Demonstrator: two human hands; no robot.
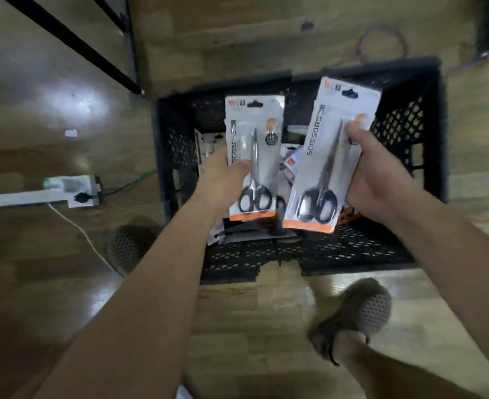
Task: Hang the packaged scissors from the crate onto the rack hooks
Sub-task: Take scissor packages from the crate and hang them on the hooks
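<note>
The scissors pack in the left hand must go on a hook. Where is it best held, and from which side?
Probably the lower half, from its left edge, as the left hand grips the pack: the flat card is upright and the hanging slot at the top is free.

"scissors" printed lengthwise on both held scissors packs (253, 156) (331, 151)
</note>
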